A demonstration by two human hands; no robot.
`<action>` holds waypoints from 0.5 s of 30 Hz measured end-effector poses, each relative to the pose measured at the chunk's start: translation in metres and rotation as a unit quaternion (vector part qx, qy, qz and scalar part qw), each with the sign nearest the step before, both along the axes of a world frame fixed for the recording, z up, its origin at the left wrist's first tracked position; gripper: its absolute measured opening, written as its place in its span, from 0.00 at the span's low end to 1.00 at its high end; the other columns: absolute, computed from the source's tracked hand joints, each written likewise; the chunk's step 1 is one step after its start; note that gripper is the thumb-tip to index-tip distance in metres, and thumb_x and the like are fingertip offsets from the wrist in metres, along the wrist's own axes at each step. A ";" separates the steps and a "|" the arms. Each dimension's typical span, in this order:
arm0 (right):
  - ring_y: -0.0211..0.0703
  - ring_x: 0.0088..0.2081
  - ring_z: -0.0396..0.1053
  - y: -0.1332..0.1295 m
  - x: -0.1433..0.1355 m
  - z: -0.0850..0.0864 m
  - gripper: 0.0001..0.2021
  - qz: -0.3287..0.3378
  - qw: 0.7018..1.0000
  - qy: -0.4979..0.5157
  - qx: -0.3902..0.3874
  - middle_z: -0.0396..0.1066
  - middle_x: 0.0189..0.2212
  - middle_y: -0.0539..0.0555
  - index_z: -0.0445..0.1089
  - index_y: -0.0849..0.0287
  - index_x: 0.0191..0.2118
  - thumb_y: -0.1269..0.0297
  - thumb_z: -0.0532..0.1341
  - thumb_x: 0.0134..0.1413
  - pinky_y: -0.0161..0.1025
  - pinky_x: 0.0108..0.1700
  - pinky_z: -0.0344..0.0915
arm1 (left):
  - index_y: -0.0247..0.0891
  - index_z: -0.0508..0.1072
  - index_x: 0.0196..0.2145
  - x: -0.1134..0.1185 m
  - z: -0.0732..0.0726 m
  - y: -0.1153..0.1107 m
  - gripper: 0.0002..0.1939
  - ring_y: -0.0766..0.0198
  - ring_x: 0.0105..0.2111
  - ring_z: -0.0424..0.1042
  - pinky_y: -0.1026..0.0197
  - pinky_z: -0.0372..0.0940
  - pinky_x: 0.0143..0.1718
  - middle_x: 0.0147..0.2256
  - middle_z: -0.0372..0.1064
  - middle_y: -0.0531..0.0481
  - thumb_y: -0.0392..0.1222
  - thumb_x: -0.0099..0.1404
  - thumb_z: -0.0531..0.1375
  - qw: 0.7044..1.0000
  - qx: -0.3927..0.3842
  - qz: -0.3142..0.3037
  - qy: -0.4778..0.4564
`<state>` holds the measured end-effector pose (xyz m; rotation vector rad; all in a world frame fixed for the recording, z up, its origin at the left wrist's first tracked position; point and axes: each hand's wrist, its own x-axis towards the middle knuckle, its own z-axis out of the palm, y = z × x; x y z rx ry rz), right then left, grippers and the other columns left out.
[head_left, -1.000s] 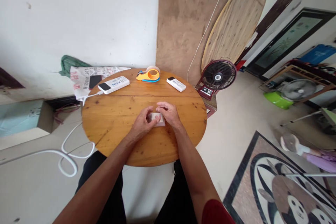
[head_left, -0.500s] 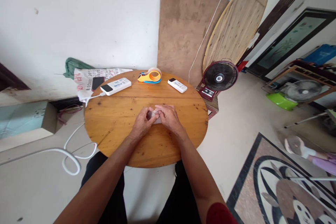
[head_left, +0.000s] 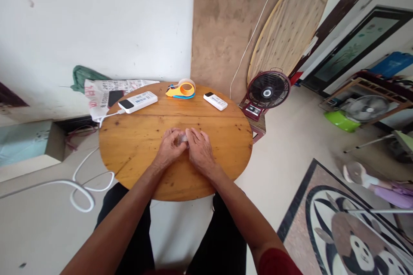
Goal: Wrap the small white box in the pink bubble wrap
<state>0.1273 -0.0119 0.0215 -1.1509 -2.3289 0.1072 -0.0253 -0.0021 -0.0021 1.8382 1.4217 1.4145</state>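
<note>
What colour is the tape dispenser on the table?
The tape dispenser is orange with blue trim, seen in the head view.

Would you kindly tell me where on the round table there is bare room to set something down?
The round table is bare left of the left hand, below the power bank. Another bare patch lies right of the right hand, below the remote. The far edge is crowded, with the tape dispenser between those two. Both hands cover a small packet at the centre.

White wall (head_left: pixel 97 21), pale floor (head_left: pixel 284 154), round wooden table (head_left: pixel 135 146), panda rug (head_left: pixel 351 227).
</note>
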 end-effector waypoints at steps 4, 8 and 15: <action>0.50 0.59 0.63 0.009 0.005 -0.001 0.26 0.002 0.997 0.077 -0.013 0.69 0.55 0.63 0.61 0.62 0.61 0.71 0.55 0.56 0.49 0.63 0.53 | 0.42 0.72 0.37 0.002 0.004 -0.001 0.12 0.56 0.44 0.68 0.52 0.65 0.50 0.39 0.68 0.48 0.45 0.54 0.60 0.999 -0.018 -0.004 -0.029; 0.46 0.54 0.68 0.013 0.012 -0.002 0.23 -0.023 0.978 0.202 -0.043 0.73 0.51 0.56 0.62 0.56 0.59 0.68 0.56 0.57 0.44 0.60 0.58 | 0.42 0.73 0.37 0.004 0.009 -0.005 0.11 0.56 0.42 0.68 0.53 0.66 0.46 0.36 0.68 0.48 0.45 0.54 0.60 0.999 -0.014 -0.012 -0.030; 0.45 0.57 0.66 0.012 0.012 -0.002 0.23 -0.032 0.965 0.253 -0.057 0.73 0.52 0.56 0.59 0.58 0.61 0.67 0.53 0.60 0.44 0.62 0.56 | 0.41 0.72 0.37 0.004 0.009 -0.005 0.11 0.56 0.41 0.67 0.53 0.66 0.45 0.36 0.67 0.48 0.44 0.55 0.60 1.000 -0.010 -0.010 -0.023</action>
